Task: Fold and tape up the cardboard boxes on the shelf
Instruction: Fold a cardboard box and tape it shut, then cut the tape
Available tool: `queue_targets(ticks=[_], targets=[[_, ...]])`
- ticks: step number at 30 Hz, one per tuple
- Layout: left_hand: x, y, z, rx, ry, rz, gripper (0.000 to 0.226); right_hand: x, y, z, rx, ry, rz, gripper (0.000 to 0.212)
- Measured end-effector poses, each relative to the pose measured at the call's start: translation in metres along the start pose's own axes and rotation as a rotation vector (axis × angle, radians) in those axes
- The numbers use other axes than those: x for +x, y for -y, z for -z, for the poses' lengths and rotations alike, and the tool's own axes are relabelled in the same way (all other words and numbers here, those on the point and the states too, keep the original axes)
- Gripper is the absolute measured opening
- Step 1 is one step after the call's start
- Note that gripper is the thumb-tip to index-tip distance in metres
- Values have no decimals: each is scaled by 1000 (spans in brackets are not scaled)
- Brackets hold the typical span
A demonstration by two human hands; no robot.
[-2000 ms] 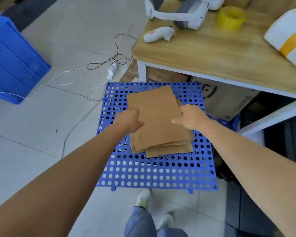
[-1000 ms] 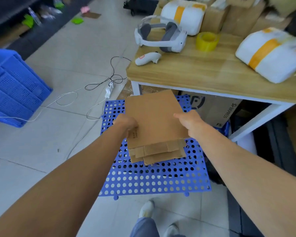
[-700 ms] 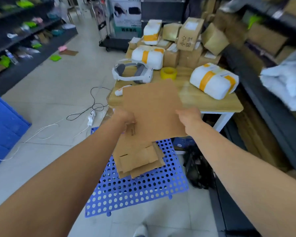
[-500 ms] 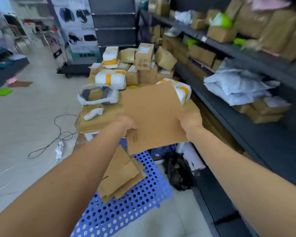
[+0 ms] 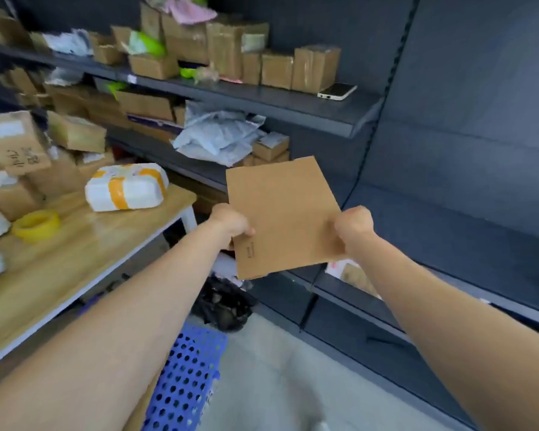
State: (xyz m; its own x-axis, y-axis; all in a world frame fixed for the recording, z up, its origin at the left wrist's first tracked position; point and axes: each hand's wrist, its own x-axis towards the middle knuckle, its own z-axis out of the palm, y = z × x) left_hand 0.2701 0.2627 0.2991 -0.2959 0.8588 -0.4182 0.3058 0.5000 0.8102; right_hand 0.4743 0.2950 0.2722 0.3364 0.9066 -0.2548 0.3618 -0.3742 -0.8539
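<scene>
**Flattened cardboard box [image 5: 282,213] held in the air by both hands, in front of the dark shelving [image 5: 293,101].**

The left hand [image 5: 231,223] grips the left edge of the box near the lower corner, fingers curled round it. The right hand [image 5: 353,227] is curled round the right edge at about the same height. The box is flat, not yet erected, slightly tilted, and clear of the shelf boards. To the left stands a wooden table [image 5: 75,250] carrying a yellow tape roll [image 5: 35,226] and a white parcel [image 5: 126,186] banded in orange tape. A blue perforated panel [image 5: 187,377] lies on the floor under the left forearm. A phone [image 5: 336,91] rests on the upper shelf board, just beside sealed cartons [image 5: 316,68].
</scene>
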Motion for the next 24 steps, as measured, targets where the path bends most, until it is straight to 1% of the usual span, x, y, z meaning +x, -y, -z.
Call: queue_targets(ticks=[2, 3, 5, 8, 9, 13, 16, 18, 21, 24], targets=[[8, -9, -27, -1, 83, -33, 25, 7, -13, 28, 24, -49, -34, 24], [8, -16, -43, 12, 130, -40, 23, 14, -24, 44, 15, -78, -46, 28], [0, -35, -77, 54, 181, -74, 22, 29, -42, 78, 25, -131, -85, 26], [6, -59, -126, 105, 246, -119, 21, 49, -59, 118, 53, -182, -109, 8], [7, -69, -142, 119, 254, -133, 20, 60, -66, 130, 66, -196, -119, 8], [23, -102, -208, 156, 300, -161, 21, 100, -87, 180, 133, -251, -159, 15], [35, -122, -254, 191, 307, -163, 40, 130, -99, 213, 146, -278, -173, 16], [40, -130, -280, 197, 322, -141, 44, 146, -108, 231, 151, -280, -174, 23], [49, -137, -311, 201, 366, -94, 37, 165, -117, 253, 168, -283, -176, 35], [57, -141, -329, 197, 426, -28, 25, 180, -117, 267, 128, -303, -183, 32]])
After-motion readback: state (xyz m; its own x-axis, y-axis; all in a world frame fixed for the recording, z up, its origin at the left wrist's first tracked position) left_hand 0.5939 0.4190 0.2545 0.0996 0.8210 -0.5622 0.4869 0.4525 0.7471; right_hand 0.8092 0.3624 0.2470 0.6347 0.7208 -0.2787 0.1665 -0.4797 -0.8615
